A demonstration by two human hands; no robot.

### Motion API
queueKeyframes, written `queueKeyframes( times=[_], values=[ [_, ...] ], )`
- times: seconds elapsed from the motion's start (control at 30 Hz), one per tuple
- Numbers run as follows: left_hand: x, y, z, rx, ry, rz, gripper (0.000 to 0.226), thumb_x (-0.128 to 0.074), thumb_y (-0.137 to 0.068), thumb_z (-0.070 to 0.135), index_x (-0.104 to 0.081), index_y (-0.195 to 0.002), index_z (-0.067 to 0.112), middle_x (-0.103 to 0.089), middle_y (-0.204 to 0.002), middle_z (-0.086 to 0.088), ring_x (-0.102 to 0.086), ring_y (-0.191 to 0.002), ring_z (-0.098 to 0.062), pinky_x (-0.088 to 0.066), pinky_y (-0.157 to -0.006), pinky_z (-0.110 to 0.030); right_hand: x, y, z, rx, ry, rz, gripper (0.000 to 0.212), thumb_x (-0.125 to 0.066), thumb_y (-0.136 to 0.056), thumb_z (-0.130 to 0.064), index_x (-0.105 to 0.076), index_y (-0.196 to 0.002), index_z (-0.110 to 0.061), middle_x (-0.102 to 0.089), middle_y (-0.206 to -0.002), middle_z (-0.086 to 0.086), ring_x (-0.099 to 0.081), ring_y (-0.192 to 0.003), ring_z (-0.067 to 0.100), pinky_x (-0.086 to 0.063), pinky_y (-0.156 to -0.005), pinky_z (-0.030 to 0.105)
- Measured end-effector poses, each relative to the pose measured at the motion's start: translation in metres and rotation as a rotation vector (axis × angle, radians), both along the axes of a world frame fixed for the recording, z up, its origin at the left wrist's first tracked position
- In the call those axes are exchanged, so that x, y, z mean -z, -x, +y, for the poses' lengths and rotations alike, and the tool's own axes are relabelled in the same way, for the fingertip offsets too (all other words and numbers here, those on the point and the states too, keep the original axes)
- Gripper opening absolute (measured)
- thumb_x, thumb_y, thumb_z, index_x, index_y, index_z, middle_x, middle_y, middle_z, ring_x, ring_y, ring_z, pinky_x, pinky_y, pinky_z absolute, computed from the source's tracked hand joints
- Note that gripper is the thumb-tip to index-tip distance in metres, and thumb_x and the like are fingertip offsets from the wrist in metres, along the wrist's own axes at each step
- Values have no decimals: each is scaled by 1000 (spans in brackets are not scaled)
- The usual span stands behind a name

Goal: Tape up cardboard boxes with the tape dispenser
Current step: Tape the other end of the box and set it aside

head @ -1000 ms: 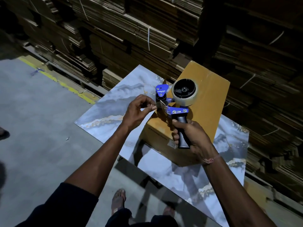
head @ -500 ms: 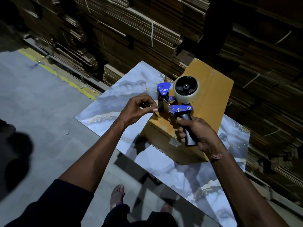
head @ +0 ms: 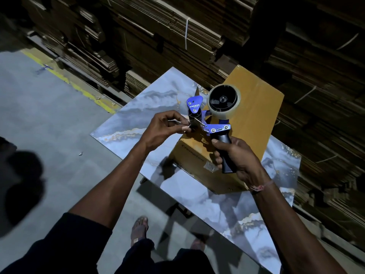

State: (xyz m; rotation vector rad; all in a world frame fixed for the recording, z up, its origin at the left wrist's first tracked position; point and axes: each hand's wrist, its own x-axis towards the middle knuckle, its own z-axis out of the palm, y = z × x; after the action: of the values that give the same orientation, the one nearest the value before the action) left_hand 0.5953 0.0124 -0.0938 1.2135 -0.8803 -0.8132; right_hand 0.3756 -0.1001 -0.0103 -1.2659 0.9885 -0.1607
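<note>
The blue metal tape dispenser with its clear tape roll [head: 215, 113] hung above the near end of the tan cardboard box [head: 254, 115] on the marbled blue tabletop [head: 142, 107]. The right hand [head: 237, 157] was wrapped around its black handle; the left hand [head: 167, 125] pinched the tape end at the roller.

place: warehouse / packing store | evidence: tall stacks of flattened cardboard [head: 158, 36] bundled with white straps [head: 186, 34], beyond the fingers [head: 185, 127] | bare grey concrete floor [head: 59, 119] left of fingers, yellow painted line [head: 79, 89] along stack foot | marble-patterned bench [head: 138, 107] beneath fingers, carrying cardboard box [head: 254, 107] | dim lighting
</note>
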Motion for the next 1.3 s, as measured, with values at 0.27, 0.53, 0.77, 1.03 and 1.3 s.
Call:
queueKeyframes(
  times=[0.27,0.53,0.77,1.03,1.3],
  values=[
    [12,-8,6,82,-13,96,19,-80,-86,7,-75,-103,1,-73,-115,-19,-69,-115,-37,-56,-102,-49,7,10,-1,-20,105,-49,14,-69,-98,-12,-69,-112,-13,-52,-68,11,-47,-53,24,-44,-53,33],
    [22,0,1,79,-104,356,20,-60,-99,-4,-76,-90,6,-78,-93,-10,-77,-89,-25,-62,-85,-31,14,21,6,-65,371,24,17,-70,-97,-13,-69,-115,-14,-56,-66,14,-53,-48,25,-44,-48,30],
    [19,-15,2,183,-292,282,49,-68,-91,-13,-53,-138,-11,-62,-132,-34,-73,-105,-27,-62,-90,-36,23,28,11,-87,608,46,20,-69,-95,-10,-70,-113,-18,-59,-63,7,-53,-48,23,-43,-49,30],
    [-1,-27,15,191,-336,7,28,-79,-84,-10,-73,-108,1,-79,-99,-11,-77,-93,-21,-61,-82,-30,40,28,11,-169,821,60,15,-71,-88,-30,-67,-102,-30,-54,-81,27,-52,-69,43,-45,-58,46],
    [2,-13,15,34,-268,-117,43,-78,-78,-18,-69,-118,-4,-75,-109,-23,-74,-96,-18,-63,-75,-32,50,29,13,-170,953,76,18,-73,-90,-24,-68,-108,-25,-67,-89,24,-63,-93,48,-52,-69,52]
  ],
)
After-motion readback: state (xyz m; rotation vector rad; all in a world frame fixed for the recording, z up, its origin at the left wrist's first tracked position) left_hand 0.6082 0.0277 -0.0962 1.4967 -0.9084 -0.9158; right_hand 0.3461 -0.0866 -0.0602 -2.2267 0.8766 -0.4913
